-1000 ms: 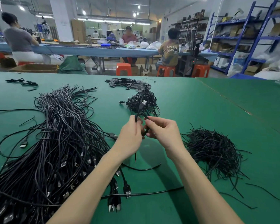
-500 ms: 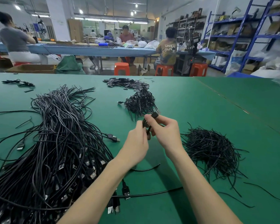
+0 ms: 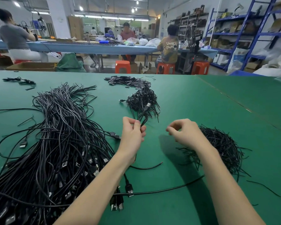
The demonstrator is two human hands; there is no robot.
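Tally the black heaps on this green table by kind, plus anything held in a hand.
Heap of long black USB cables: 1
Heap of coiled, tied black cables: 1
Heap of short black wire ties: 1
Heap of flat black tabs: 1
Far-left scatter of black bits: 1
Folded black cable in left hand: 1
Total: 6

cable heap [image 3: 44, 151] cut by lower-left edge, right hand [image 3: 187, 137] fingertips blurred
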